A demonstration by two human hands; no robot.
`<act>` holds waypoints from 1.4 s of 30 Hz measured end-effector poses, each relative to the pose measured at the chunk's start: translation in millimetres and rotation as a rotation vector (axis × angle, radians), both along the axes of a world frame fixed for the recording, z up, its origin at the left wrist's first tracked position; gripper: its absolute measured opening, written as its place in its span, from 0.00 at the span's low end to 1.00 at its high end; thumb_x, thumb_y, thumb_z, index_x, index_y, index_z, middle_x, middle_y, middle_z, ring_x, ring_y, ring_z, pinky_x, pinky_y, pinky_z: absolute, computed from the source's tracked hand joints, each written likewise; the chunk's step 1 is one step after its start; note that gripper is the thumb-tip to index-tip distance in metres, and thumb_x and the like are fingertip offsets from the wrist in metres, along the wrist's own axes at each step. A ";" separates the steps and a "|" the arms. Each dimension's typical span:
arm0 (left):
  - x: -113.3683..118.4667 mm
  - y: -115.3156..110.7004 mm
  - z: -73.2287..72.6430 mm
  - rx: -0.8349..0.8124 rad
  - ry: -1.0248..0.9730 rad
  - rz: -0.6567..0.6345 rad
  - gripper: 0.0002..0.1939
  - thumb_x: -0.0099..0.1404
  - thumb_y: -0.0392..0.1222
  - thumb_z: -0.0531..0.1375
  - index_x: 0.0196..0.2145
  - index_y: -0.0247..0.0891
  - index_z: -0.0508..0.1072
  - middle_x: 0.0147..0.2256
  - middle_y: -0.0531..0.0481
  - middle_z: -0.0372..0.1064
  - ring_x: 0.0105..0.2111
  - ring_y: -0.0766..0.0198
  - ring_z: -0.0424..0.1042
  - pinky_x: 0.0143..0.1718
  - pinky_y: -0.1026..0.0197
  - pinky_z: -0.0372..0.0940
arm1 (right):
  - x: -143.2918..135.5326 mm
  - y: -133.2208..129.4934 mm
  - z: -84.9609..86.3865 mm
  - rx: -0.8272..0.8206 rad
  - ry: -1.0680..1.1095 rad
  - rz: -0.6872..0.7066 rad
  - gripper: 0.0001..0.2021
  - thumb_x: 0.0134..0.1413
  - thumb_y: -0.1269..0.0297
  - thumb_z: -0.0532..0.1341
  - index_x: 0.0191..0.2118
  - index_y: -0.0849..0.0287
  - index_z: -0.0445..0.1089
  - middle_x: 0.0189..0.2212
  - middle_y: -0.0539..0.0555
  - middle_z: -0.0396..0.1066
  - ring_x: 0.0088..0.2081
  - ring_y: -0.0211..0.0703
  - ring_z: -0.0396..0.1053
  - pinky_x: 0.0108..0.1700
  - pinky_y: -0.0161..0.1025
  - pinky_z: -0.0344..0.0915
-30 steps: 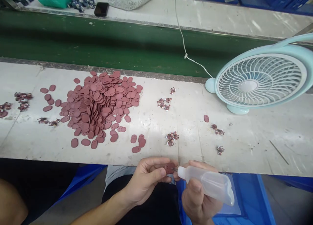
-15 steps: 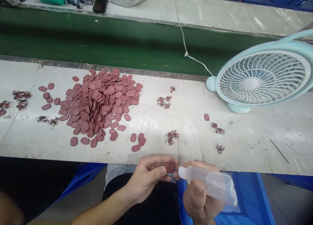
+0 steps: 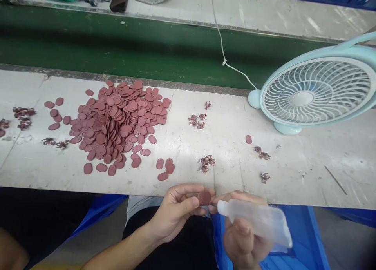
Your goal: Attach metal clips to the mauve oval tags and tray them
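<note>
Just off the table's front edge, my left hand (image 3: 173, 213) is closed, pinching a reddish-brown oval piece (image 3: 204, 198) between thumb and fingers. Small dark marks or holes show on the piece's face. My right hand (image 3: 245, 234) is wrapped round a translucent squeeze bottle (image 3: 258, 221) with a white cap and a thin dark nozzle. The bottle lies nearly level, its nozzle tip pointing left at the oval's lower right edge; whether they touch I cannot tell. A large heap of similar ovals (image 3: 117, 121) lies on the table to the left.
Small brown-and-white figure-like pieces (image 3: 207, 162) sit in clusters on the table (image 3: 182, 144). At the right stands a light-blue fan (image 3: 317, 91) with a white cord (image 3: 220, 42). A thin rod (image 3: 335, 180) lies near the right front. Below the edge is a blue crate (image 3: 314, 234).
My right hand has drawn the bottle slightly to the right, away from the oval's face. My left hand still pinches the oval, which has turned a little. The view has shifted slightly.
</note>
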State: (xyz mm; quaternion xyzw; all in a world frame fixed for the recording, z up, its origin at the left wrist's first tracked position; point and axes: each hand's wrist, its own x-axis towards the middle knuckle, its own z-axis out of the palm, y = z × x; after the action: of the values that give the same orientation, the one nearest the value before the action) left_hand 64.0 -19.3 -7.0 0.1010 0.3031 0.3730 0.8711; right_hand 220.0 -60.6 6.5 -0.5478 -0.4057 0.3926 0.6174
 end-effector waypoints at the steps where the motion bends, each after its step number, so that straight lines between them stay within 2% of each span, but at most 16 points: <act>1: -0.5 0.4 -0.1 0.005 -0.003 0.003 0.10 0.64 0.36 0.68 0.44 0.40 0.82 0.48 0.42 0.82 0.43 0.60 0.82 0.39 0.68 0.74 | 4.0 7.0 3.5 -0.021 0.137 -0.023 0.13 0.64 0.52 0.59 0.47 0.54 0.68 0.30 0.53 0.73 0.28 0.49 0.74 0.27 0.46 0.74; 4: -3.6 1.6 -0.8 0.019 -0.009 0.010 0.10 0.65 0.36 0.67 0.45 0.41 0.82 0.49 0.42 0.81 0.46 0.57 0.81 0.39 0.67 0.74 | 29.4 30.5 1.1 -0.133 0.762 -0.018 0.14 0.62 0.51 0.60 0.43 0.57 0.70 0.24 0.49 0.69 0.24 0.39 0.71 0.21 0.33 0.71; 7: -8.6 3.2 -3.0 0.018 0.008 0.014 0.10 0.66 0.36 0.66 0.46 0.41 0.82 0.50 0.42 0.81 0.46 0.57 0.81 0.39 0.68 0.74 | 66.2 49.5 -24.6 -0.154 1.418 0.089 0.15 0.62 0.60 0.61 0.51 0.62 0.66 0.28 0.49 0.68 0.28 0.34 0.72 0.25 0.25 0.73; 9: -13.0 4.8 -5.0 0.008 0.035 0.028 0.10 0.66 0.36 0.67 0.46 0.40 0.82 0.50 0.42 0.81 0.46 0.56 0.81 0.38 0.69 0.74 | 85.2 55.8 -44.5 -0.113 1.665 0.219 0.14 0.65 0.65 0.59 0.54 0.63 0.64 0.28 0.49 0.67 0.29 0.35 0.73 0.26 0.24 0.74; 11: -18.0 6.6 -7.1 -0.008 0.072 0.053 0.10 0.66 0.37 0.67 0.45 0.39 0.82 0.50 0.41 0.80 0.46 0.56 0.81 0.38 0.69 0.74 | 92.5 55.9 -56.0 -0.064 1.744 0.300 0.14 0.65 0.65 0.60 0.54 0.62 0.64 0.28 0.49 0.66 0.29 0.35 0.73 0.24 0.25 0.74; 13: -23.1 8.3 -8.7 -0.020 0.109 0.082 0.10 0.65 0.37 0.67 0.45 0.39 0.82 0.50 0.40 0.80 0.47 0.56 0.81 0.38 0.69 0.74 | 86.6 51.1 -55.9 -0.038 1.558 0.247 0.16 0.65 0.58 0.61 0.54 0.61 0.66 0.28 0.48 0.65 0.26 0.34 0.70 0.19 0.23 0.70; 16: -28.9 10.2 -10.1 -0.015 0.140 0.109 0.11 0.65 0.37 0.67 0.46 0.39 0.81 0.50 0.40 0.80 0.47 0.56 0.81 0.37 0.69 0.74 | 62.7 44.2 -43.2 -0.140 0.871 0.116 0.14 0.65 0.54 0.62 0.48 0.57 0.72 0.26 0.46 0.64 0.21 0.32 0.64 0.14 0.24 0.62; 19: -30.5 11.0 -9.8 -0.010 0.156 0.116 0.11 0.65 0.37 0.67 0.46 0.38 0.81 0.50 0.40 0.80 0.46 0.57 0.81 0.37 0.69 0.74 | 40.8 50.0 -35.2 -0.257 0.027 0.112 0.07 0.63 0.63 0.64 0.44 0.55 0.76 0.32 0.50 0.70 0.27 0.36 0.68 0.25 0.31 0.69; 21: -29.6 11.1 -8.7 -0.016 0.168 0.113 0.11 0.65 0.37 0.67 0.46 0.38 0.81 0.50 0.40 0.80 0.46 0.57 0.81 0.37 0.69 0.74 | 34.3 60.5 -36.3 -0.252 -0.539 0.184 0.09 0.65 0.64 0.62 0.48 0.54 0.76 0.39 0.54 0.72 0.35 0.42 0.71 0.37 0.39 0.71; 23: -28.3 10.8 -7.1 -0.025 0.180 0.105 0.11 0.65 0.37 0.67 0.46 0.38 0.81 0.50 0.40 0.80 0.46 0.56 0.80 0.37 0.69 0.74 | 34.4 70.7 -39.1 -0.230 -0.840 0.275 0.11 0.68 0.63 0.59 0.51 0.54 0.75 0.40 0.56 0.72 0.39 0.45 0.72 0.43 0.44 0.70; 26: -27.7 9.9 -5.1 -0.037 0.197 0.092 0.11 0.65 0.37 0.67 0.45 0.38 0.82 0.50 0.39 0.80 0.46 0.56 0.81 0.36 0.68 0.74 | 41.5 76.4 -38.8 -0.244 -0.899 0.350 0.08 0.67 0.62 0.59 0.43 0.54 0.75 0.38 0.54 0.72 0.37 0.46 0.72 0.41 0.43 0.68; 30: -28.4 9.2 -5.1 -0.045 0.215 0.095 0.11 0.64 0.37 0.68 0.45 0.38 0.82 0.50 0.39 0.80 0.46 0.56 0.80 0.36 0.68 0.74 | 52.7 70.0 -31.1 -0.373 -1.014 0.389 0.06 0.64 0.62 0.60 0.35 0.55 0.69 0.34 0.52 0.70 0.33 0.45 0.71 0.36 0.42 0.65; 33: -27.3 9.9 -5.9 -0.046 0.221 0.092 0.10 0.64 0.38 0.68 0.44 0.38 0.82 0.50 0.39 0.80 0.46 0.56 0.80 0.36 0.68 0.73 | 58.3 66.2 -26.6 -0.475 -1.046 0.332 0.06 0.61 0.64 0.61 0.32 0.55 0.67 0.31 0.50 0.70 0.32 0.46 0.70 0.34 0.43 0.64; 35: -25.5 10.0 -5.7 -0.038 0.220 0.086 0.10 0.64 0.37 0.68 0.44 0.38 0.82 0.50 0.39 0.80 0.46 0.56 0.80 0.36 0.68 0.73 | 60.0 63.5 -23.2 -0.523 -1.004 0.244 0.02 0.60 0.65 0.62 0.37 0.55 0.69 0.30 0.50 0.71 0.32 0.46 0.71 0.35 0.43 0.65; 38: -22.1 8.4 -4.2 -0.010 0.217 0.079 0.10 0.63 0.37 0.69 0.44 0.39 0.82 0.49 0.40 0.80 0.46 0.56 0.80 0.37 0.67 0.73 | 57.1 53.1 -13.5 -0.534 -0.663 0.168 0.13 0.59 0.63 0.63 0.49 0.54 0.72 0.34 0.51 0.75 0.34 0.46 0.75 0.36 0.43 0.71; 42: -17.6 3.5 -2.5 0.071 0.236 0.069 0.10 0.62 0.37 0.70 0.43 0.40 0.83 0.50 0.41 0.80 0.47 0.55 0.80 0.37 0.66 0.73 | 38.9 29.8 5.2 -0.409 -0.058 0.316 0.07 0.61 0.60 0.64 0.40 0.55 0.78 0.34 0.54 0.77 0.33 0.45 0.77 0.33 0.39 0.75</act>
State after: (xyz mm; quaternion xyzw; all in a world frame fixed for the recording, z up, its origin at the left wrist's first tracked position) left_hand 46.4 -15.7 -9.5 0.1647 0.3934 0.3988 0.8118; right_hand 258.9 -30.9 11.7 -0.6021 -0.4159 0.5422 0.4130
